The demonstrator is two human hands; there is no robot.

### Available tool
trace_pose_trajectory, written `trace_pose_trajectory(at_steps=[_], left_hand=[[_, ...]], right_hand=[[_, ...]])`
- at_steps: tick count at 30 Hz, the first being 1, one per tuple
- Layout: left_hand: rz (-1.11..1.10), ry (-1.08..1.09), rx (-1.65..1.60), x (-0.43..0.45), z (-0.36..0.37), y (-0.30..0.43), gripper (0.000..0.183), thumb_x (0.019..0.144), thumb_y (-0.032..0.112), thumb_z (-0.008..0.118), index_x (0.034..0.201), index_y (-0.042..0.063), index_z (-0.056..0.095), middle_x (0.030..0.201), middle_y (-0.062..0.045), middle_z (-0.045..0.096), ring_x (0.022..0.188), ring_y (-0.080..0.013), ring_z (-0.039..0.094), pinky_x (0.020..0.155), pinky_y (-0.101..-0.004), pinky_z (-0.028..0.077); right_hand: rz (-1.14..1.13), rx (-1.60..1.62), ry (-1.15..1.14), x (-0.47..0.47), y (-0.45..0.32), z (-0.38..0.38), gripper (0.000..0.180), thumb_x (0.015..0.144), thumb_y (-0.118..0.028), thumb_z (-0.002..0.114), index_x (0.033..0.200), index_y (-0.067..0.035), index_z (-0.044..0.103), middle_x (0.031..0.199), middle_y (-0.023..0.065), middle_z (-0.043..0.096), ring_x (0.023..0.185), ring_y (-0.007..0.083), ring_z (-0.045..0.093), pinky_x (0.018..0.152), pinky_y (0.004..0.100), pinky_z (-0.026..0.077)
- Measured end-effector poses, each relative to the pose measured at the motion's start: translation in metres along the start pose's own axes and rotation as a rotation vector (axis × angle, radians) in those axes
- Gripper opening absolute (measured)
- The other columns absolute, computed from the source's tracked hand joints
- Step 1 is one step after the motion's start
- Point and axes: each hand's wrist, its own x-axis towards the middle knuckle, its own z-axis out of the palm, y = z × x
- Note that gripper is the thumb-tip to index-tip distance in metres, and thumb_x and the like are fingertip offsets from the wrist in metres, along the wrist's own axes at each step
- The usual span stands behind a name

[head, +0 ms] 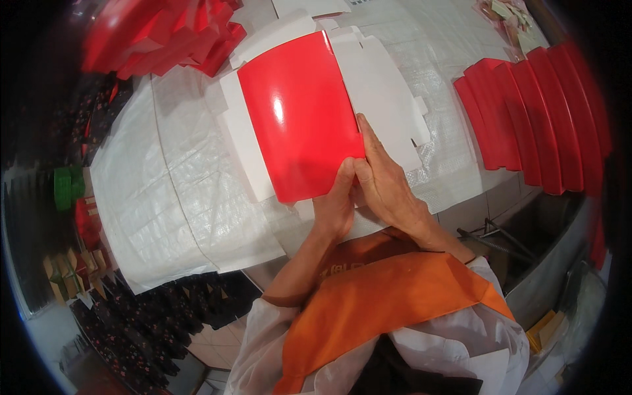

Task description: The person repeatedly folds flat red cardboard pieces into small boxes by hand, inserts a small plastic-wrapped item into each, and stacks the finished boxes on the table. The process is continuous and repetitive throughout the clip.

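Note:
A glossy red cardboard box (301, 113) lies before me, its plain top face turned up and tilted a little. Both of my hands grip it at the near right corner. My left hand (335, 210) has its thumb on the near edge, with the fingers hidden underneath. Along the right side runs my right hand (390, 187), fingers straight against the edge and thumb on the corner. Unfolded white box blanks (385, 94) lie beneath and to the right of the red box, with more white card (247, 143) showing at its left.
White woven plastic sheeting (187, 173) covers the table. Red boxes are heaped at the far left (168, 39), and a row of red boxes (533, 118) stands at the right. Dark flower-patterned boxes (133, 326) stand below the table's left side. A metal-sided bin (548, 261) is at lower right.

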Motion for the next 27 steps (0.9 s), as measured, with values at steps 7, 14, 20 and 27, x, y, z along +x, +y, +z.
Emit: trace_pose_trajectory(at_steps=[7,14,20,27], left_hand=[[-0.005,-0.101,-0.044,0.008,-0.005,0.007,0.039,0.088,0.011,0.059,0.124,0.010,0.044,0.118,-0.003,0.051,0.108,-0.0163,0.050,0.093,-0.0318,0.043],[-0.047,-0.109,-0.066,0.005,-0.001,0.005,0.033,0.088,0.010,0.057,0.120,0.008,0.047,0.109,-0.003,0.054,0.098,-0.0144,0.053,0.081,-0.0290,0.046],[-0.159,-0.226,0.780,-0.026,-0.026,-0.003,0.019,0.089,0.011,0.056,0.106,0.003,0.054,0.100,-0.003,0.055,0.087,-0.0112,0.052,0.076,-0.0272,0.043],[-0.424,-0.775,1.052,-0.075,-0.047,0.044,0.025,0.093,0.016,0.050,0.110,-0.001,0.055,0.107,-0.010,0.061,0.098,-0.0166,0.057,0.082,-0.0292,0.045]], right_hand=[[-0.027,0.246,-0.051,-0.002,0.010,-0.005,0.054,0.093,-0.016,0.039,0.139,0.005,0.020,0.146,0.0206,0.021,0.136,0.0301,0.021,0.109,0.0327,0.020],[0.045,0.591,0.029,-0.007,0.019,0.008,0.057,0.091,-0.009,0.039,0.143,0.000,0.016,0.148,0.0141,0.019,0.137,0.0227,0.017,0.109,0.0302,0.017],[0.130,0.888,0.251,0.009,0.012,-0.018,0.062,0.088,-0.004,0.045,0.143,-0.003,0.016,0.141,0.0150,0.030,0.129,0.0219,0.031,0.104,0.0315,0.028],[0.061,0.615,0.403,0.005,0.020,-0.042,0.061,0.085,0.000,0.049,0.140,-0.001,0.022,0.134,0.0137,0.037,0.120,0.0199,0.041,0.100,0.0319,0.035]])
